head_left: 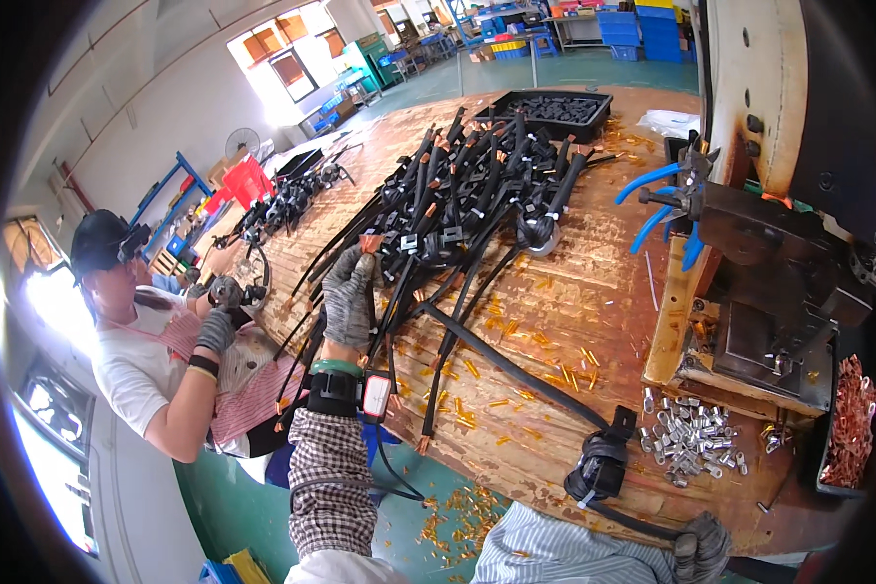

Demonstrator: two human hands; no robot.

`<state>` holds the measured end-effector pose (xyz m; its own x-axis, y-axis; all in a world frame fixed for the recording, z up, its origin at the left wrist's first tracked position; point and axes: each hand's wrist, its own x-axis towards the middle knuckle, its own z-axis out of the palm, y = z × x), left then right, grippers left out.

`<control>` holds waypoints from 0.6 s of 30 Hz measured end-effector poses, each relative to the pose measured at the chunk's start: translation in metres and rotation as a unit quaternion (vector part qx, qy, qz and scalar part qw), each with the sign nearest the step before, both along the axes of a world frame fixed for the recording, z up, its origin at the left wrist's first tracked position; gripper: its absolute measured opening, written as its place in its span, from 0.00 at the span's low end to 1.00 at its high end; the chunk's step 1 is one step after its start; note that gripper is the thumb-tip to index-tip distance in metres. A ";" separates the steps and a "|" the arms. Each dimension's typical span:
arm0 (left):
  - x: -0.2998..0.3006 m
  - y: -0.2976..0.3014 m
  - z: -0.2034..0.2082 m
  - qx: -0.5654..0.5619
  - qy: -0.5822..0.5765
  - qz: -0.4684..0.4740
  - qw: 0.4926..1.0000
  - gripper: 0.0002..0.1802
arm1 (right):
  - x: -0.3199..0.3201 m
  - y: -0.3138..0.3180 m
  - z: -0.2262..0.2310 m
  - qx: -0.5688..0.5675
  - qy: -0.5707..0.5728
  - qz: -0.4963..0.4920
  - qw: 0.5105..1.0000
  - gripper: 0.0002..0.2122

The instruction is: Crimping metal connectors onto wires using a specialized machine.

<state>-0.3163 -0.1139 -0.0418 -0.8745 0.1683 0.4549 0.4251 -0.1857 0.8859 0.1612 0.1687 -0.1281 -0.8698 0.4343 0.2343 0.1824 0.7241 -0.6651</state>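
Note:
My left hand [346, 304], in a grey knit glove, reaches to the near side of a heap of black cables [472, 185] with bare copper ends. Its fingers are closed at the copper tip of one cable [371, 243]. Down at the lower right, my right hand [703, 548], also gloved, wraps round a black cable [635, 521]. That cable comes from a coiled black bundle with a connector [599, 467] at the table's front edge. From the bundle a thicker black cable [516, 365] runs back toward the heap.
Silver cable lugs [691, 440] lie scattered before a dark metal press [759, 253]. Blue-handled pliers [667, 200] hang beside it. A black bin [852, 423] holds copper pieces. Another black tray [594, 122] stands at the back. Left, a co-worker [156, 341] handles cables. Yellowish scraps litter table and floor.

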 end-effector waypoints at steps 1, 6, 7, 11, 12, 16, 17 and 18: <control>-0.003 0.001 0.002 0.016 0.016 -0.008 1.000 0.13 | 0.001 0.000 0.001 0.004 -0.011 0.001 1.000 0.09; -0.031 0.010 0.014 0.090 0.000 0.059 0.994 0.12 | -0.001 -0.002 0.006 0.025 0.001 0.008 1.000 0.08; -0.035 0.016 0.016 0.090 -0.009 0.057 0.994 0.13 | -0.002 -0.002 0.007 0.018 -0.016 0.012 1.000 0.08; -0.033 0.040 0.020 -0.028 -0.039 0.033 0.998 0.20 | -0.002 0.000 -0.003 0.031 0.037 0.020 0.999 0.08; -0.024 0.037 0.024 -0.028 -0.039 0.032 0.998 0.20 | -0.002 0.001 -0.008 0.035 0.034 0.024 0.999 0.08; -0.040 -0.068 -0.010 -0.326 0.053 0.197 0.923 0.33 | -0.006 -0.005 -0.002 0.006 0.044 0.045 0.998 0.07; -0.014 -0.047 -0.001 -0.522 0.079 0.288 0.799 0.35 | -0.008 -0.004 -0.004 0.010 0.040 0.031 0.999 0.07; 0.001 -0.018 0.006 -0.636 0.021 0.287 0.716 0.34 | -0.009 -0.001 -0.006 0.007 0.019 0.016 1.000 0.07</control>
<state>-0.3154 -0.1322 -0.0359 -0.9558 0.0880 0.2805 0.1391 0.9759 0.1679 0.1523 0.1673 -0.1339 -0.8737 0.4019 0.2740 0.1327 0.7389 -0.6606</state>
